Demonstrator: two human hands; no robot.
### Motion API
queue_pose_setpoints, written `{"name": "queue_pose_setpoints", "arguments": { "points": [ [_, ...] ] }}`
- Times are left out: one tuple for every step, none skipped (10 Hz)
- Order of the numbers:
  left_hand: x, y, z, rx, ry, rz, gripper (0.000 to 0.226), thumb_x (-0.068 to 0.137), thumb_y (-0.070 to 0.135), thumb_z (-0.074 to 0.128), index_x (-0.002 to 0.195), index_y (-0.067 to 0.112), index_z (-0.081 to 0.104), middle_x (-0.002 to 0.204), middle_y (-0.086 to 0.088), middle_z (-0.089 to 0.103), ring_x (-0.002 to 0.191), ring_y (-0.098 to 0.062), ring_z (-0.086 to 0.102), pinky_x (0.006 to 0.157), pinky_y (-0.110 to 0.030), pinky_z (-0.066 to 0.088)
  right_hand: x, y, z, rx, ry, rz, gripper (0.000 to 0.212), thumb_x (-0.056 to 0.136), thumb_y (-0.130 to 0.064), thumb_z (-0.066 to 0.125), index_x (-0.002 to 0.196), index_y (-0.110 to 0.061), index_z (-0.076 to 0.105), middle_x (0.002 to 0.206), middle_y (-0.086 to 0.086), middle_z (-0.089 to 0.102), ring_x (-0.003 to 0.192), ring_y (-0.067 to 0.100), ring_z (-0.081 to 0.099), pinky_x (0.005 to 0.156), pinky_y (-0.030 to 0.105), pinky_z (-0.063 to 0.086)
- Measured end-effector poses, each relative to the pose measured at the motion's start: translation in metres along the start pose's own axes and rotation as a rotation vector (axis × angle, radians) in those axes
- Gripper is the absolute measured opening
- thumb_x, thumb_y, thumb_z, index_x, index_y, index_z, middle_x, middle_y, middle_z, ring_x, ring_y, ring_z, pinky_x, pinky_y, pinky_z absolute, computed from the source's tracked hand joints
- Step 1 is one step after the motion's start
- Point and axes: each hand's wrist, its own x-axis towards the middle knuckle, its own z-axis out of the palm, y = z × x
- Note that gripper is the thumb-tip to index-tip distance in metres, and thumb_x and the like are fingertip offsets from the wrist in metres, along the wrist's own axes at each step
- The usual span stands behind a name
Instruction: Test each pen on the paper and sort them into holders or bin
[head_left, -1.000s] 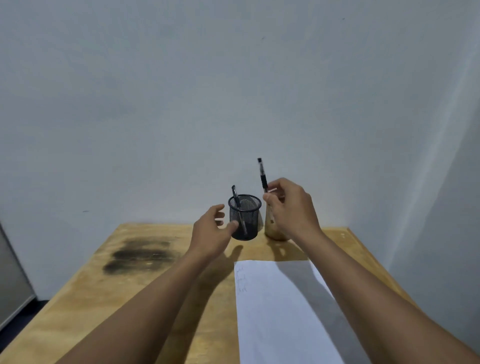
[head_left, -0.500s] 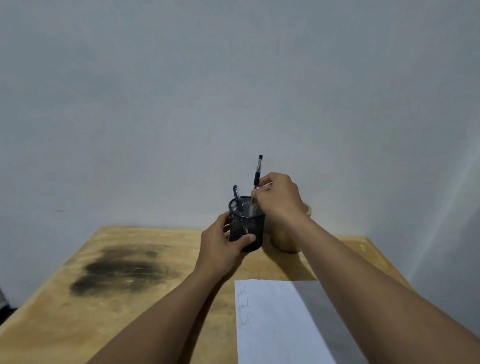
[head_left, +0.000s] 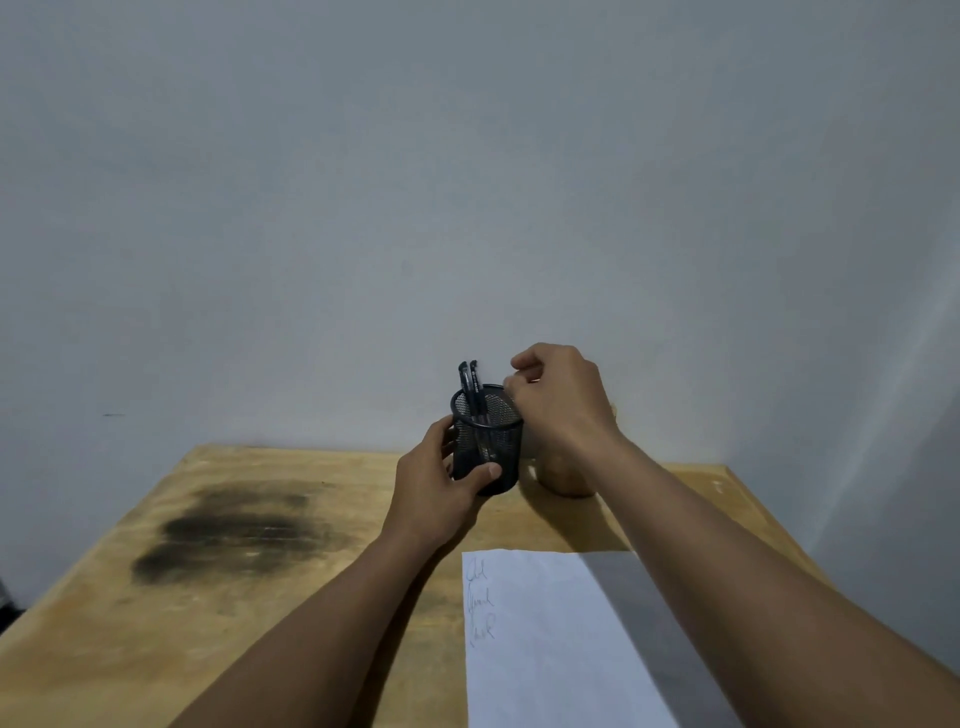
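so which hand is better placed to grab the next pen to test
Right. The right hand sits free above the mesh holder and the brown holder, while the left hand grips the mesh holder.

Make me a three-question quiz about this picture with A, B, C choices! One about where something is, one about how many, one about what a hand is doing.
1. Where is the paper?
A. On the table, near the person
B. Inside the mesh holder
C. On the wall

2. How many pens stand in the mesh holder?
A. None
B. Two
C. Five

3. What is the left hand doing?
A. Writing on the paper
B. Lying flat on the table
C. Gripping the mesh holder

Answers: 1 A, the sheet lies flat on the wooden table. 2 B, two black pens poke above the rim. 3 C, its thumb and fingers wrap the holder's side.
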Motion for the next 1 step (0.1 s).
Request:
{"name": "queue_pose_setpoints", "arguments": {
  "points": [
    [-0.0015,0.0030,-0.0012,-0.001,0.007,-0.007,0.070,0.074,0.018,0.085,0.136,0.022,0.053,0.116,0.016,0.064,0.116,-0.006,0.061,0.076,0.001,0.042,-0.0088,0.0005,-0.0082,0.007,-0.030,-0.009,0.030,0.092,-0.030,0.068,0.119,-0.019,0.071,0.107,-0.003,0.072,0.108,0.018,0.066,0.095,0.041,0.055]
  ]
}}
